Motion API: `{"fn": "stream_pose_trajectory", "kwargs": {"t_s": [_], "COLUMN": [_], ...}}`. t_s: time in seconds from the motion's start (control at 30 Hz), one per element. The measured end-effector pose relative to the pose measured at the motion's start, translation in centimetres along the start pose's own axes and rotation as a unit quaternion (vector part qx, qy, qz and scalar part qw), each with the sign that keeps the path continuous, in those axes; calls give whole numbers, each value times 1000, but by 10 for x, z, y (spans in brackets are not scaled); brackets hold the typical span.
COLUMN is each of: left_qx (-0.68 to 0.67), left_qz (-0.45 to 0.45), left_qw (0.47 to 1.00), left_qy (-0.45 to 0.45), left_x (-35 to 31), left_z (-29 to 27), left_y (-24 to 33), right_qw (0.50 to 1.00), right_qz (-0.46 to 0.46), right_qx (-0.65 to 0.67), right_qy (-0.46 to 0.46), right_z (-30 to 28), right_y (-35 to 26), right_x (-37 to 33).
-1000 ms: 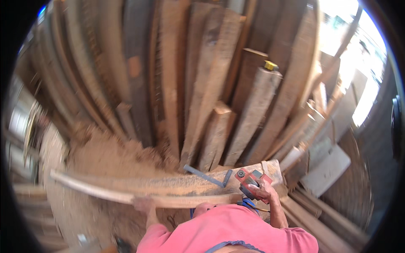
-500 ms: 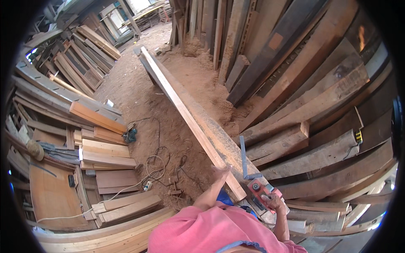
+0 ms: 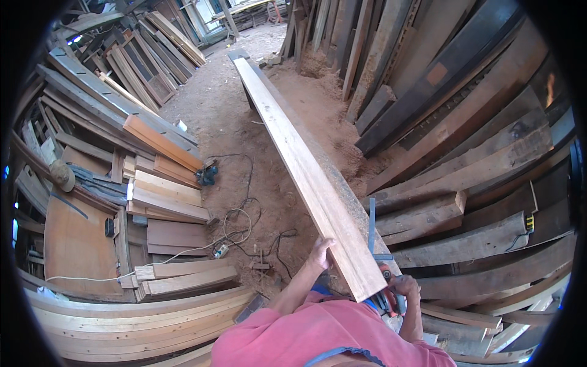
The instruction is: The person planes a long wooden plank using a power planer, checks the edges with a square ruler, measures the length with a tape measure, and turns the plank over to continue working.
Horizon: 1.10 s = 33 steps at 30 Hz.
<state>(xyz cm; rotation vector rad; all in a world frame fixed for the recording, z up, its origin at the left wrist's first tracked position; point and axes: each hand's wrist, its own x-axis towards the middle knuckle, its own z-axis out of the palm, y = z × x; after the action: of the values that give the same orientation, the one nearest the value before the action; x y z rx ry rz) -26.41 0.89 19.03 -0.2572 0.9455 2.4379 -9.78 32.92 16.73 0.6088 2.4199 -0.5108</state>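
Left hand [image 3: 322, 252] forward, fingers gripping plank [image 3: 309, 183]; right hand [image 3: 406, 286] farther back, fingers curled around planer [image 3: 390, 300].

Soft daylight, brightest toward top, dim right edge, fisheye bending, black corners

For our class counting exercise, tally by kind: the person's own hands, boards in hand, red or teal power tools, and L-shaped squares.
Hands: 2 (left hand, right hand)
Boards in hand: 1 (long board)
Power tools: 2 (red tool, teal tool)
L-shaped squares: 1 (grey-blue square)
Total: 6
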Motion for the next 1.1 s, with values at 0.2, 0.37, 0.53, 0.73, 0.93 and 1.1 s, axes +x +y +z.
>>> {"fn": "stream_pose_trajectory", "kwargs": {"t_s": [0.2, 0.37, 0.53, 0.73, 0.93, 1.1], "left_qx": [-70, -134, -184, -293, -297, -269], "left_qz": [123, 239, 192, 143, 129, 149], "left_qw": [981, 918, 861, 830, 826, 824], "left_qy": [-129, -288, -434, -452, -462, -476], "left_x": [-43, -76, -75, -73, -55, -52], "left_z": [90, 139, 187, 192, 189, 181], "left_y": [98, 179, 216, 222, 225, 228], "right_qw": [980, 985, 989, 986, 974, 964], "right_qz": [-103, -114, -133, -133, -133, -147], "right_qx": [140, 128, 67, -81, -151, -191], "right_qy": [91, 31, 15, -64, -102, -112], "right_z": [-31, -66, -27, 26, 53, 62], "right_y": [-53, -127, -106, -79, -39, -38], "right_x": [60, 58, 110, 110, 104, 123]}}
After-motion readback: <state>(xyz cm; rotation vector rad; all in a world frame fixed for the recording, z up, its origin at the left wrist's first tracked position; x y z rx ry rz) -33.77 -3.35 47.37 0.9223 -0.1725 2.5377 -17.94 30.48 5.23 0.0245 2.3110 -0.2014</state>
